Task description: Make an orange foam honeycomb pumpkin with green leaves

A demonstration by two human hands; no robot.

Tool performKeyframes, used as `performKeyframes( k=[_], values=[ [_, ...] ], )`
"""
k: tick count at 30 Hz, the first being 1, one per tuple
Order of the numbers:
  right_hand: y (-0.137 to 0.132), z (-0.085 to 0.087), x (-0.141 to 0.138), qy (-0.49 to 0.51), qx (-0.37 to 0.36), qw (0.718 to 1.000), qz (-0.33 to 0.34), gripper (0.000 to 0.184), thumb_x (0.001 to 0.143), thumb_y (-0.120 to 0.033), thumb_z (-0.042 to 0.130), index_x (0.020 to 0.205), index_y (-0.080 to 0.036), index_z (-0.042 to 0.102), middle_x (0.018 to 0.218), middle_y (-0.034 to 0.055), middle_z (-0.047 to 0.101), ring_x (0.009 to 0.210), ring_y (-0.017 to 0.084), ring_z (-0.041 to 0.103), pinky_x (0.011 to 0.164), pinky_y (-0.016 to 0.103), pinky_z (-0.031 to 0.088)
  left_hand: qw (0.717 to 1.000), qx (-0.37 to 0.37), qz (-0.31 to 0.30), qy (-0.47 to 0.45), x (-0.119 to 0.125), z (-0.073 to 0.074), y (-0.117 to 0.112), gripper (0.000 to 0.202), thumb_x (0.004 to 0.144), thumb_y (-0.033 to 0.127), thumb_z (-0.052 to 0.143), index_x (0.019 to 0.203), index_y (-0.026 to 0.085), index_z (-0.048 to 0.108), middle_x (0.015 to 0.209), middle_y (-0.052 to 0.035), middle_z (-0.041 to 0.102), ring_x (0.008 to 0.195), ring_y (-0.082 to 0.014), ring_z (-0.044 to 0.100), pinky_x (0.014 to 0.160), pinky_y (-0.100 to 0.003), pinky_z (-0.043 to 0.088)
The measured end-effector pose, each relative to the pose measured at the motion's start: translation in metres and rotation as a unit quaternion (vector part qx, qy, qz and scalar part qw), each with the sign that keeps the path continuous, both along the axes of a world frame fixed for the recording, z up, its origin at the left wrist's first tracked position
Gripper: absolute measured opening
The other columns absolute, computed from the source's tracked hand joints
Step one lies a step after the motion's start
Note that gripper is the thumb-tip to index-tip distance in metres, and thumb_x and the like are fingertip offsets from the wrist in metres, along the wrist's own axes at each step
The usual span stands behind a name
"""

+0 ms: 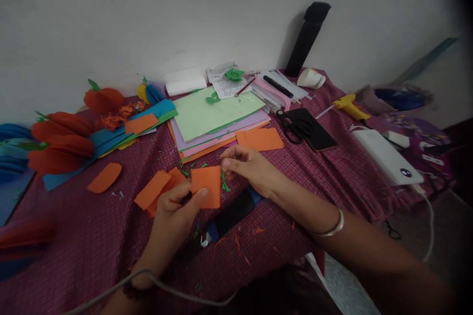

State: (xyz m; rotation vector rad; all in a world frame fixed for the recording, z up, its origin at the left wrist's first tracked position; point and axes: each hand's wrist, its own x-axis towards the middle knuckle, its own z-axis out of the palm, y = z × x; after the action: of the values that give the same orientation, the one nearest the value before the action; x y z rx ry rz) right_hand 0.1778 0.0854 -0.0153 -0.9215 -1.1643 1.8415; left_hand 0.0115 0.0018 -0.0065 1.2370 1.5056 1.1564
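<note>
Between the thumb and fingers of my left hand [175, 216] is a small orange piece of paper [207, 184], roughly rectangular and held up above the cloth. My right hand [249, 167] is just right of that paper, its fingers curled together near the paper's upper right edge. Whether those fingers pinch anything is hidden. Behind my left hand lie several cut orange paper pieces [153, 189]. Beyond my right hand rests a wider orange sheet [260, 139]. One rounded orange cutout [105, 178] lies farther left. Under my hands is a dark, blue-ended object [234, 214].
A stack of coloured paper [218, 113] lies at the back. Paper pumpkins [62, 152] stand at left. Black scissors [295, 128] rest by a dark notebook [314, 130]. A yellow glue gun [351, 107] and white power bank [386, 155] lie right. A cable [185, 298] crosses my left wrist.
</note>
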Motion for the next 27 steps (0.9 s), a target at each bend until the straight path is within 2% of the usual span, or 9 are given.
performKeyframes(
  k=[2,6,8,10,13,15,18,23,27],
  values=[
    [-0.007,0.0,-0.005,-0.02,-0.006,0.999,0.05,0.031,0.067,-0.039,0.079,0.075,-0.017,0.059,0.066,-0.0044,0.059,0.061,0.009,0.053,0.06,0.023,0.043,1.0,0.009,0.006,-0.005,0.0,0.0,0.0,0.031,0.076,0.023,0.067,0.049,0.019,0.051,0.053,0.0049,0.041,0.052,-0.0107,0.034,0.048,-0.024,0.029],
    [-0.017,-0.004,-0.013,-0.03,0.047,0.99,0.13,0.025,0.073,-0.036,0.076,0.074,-0.017,0.061,0.073,-0.0028,0.063,0.071,0.012,0.057,0.071,0.026,0.047,0.999,-0.006,0.017,-0.037,0.0,-0.007,0.0,0.032,0.074,0.025,0.071,0.05,0.018,0.051,0.053,0.0054,0.042,0.053,-0.0103,0.036,0.05,-0.023,0.032],
    [-0.018,-0.007,-0.013,-0.037,0.062,0.987,0.143,0.019,0.075,-0.031,0.073,0.076,-0.016,0.062,0.073,-0.0031,0.063,0.069,0.011,0.056,0.07,0.025,0.046,0.994,-0.031,0.021,-0.099,0.0,-0.012,0.0,0.026,0.074,0.028,0.073,0.055,0.018,0.058,0.056,0.0044,0.05,0.056,-0.0114,0.043,0.055,-0.023,0.038],
    [-0.017,-0.01,-0.012,-0.074,0.076,0.984,0.14,0.014,0.075,-0.022,0.071,0.071,-0.016,0.06,0.067,-0.0049,0.058,0.062,0.01,0.051,0.062,0.023,0.042,0.984,-0.047,0.039,-0.165,0.0,-0.015,0.001,0.021,0.073,0.031,0.074,0.06,0.018,0.064,0.059,0.0034,0.056,0.058,-0.0124,0.048,0.058,-0.024,0.042],
    [-0.016,-0.01,-0.01,-0.135,0.098,0.976,0.141,0.015,0.073,-0.011,0.068,0.066,-0.016,0.056,0.061,-0.0064,0.053,0.058,0.008,0.046,0.055,0.021,0.037,0.974,-0.051,0.078,-0.208,0.0,-0.015,0.003,0.025,0.072,0.035,0.075,0.058,0.018,0.062,0.055,0.0043,0.055,0.052,-0.0108,0.045,0.053,-0.023,0.039],
    [-0.016,-0.007,-0.01,-0.155,0.107,0.971,0.15,0.015,0.073,-0.009,0.067,0.066,-0.016,0.056,0.06,-0.0064,0.053,0.058,0.009,0.045,0.055,0.021,0.036,0.975,-0.046,0.099,-0.196,-0.002,-0.013,0.005,0.03,0.071,0.035,0.076,0.054,0.018,0.059,0.053,0.0056,0.051,0.048,-0.0091,0.04,0.048,-0.022,0.035],
    [-0.016,-0.004,-0.01,-0.123,0.091,0.979,0.136,0.014,0.074,-0.013,0.068,0.071,-0.017,0.055,0.063,-0.0062,0.053,0.059,0.008,0.046,0.058,0.022,0.037,0.979,-0.039,0.115,-0.166,-0.003,-0.009,0.005,0.03,0.068,0.034,0.077,0.053,0.018,0.057,0.051,0.0068,0.048,0.046,-0.0081,0.035,0.046,-0.022,0.031],
    [-0.012,-0.009,-0.009,-0.076,0.087,0.988,0.099,0.034,0.073,-0.035,0.074,0.064,-0.019,0.046,0.06,-0.0077,0.042,0.057,0.008,0.038,0.054,0.022,0.03,0.991,-0.036,0.054,-0.119,-0.002,-0.01,0.002,0.029,0.072,0.032,0.073,0.054,0.018,0.056,0.055,0.0056,0.046,0.05,-0.0094,0.034,0.047,-0.023,0.029],
    [-0.011,-0.012,-0.008,-0.087,0.098,0.988,0.081,0.028,0.076,-0.033,0.069,0.064,-0.018,0.049,0.058,-0.0069,0.045,0.055,0.008,0.039,0.053,0.023,0.03,0.997,-0.031,0.026,-0.065,-0.002,-0.015,0.001,0.032,0.078,0.032,0.068,0.054,0.018,0.052,0.057,0.0046,0.043,0.054,-0.0106,0.033,0.048,-0.024,0.028]
  ],
)
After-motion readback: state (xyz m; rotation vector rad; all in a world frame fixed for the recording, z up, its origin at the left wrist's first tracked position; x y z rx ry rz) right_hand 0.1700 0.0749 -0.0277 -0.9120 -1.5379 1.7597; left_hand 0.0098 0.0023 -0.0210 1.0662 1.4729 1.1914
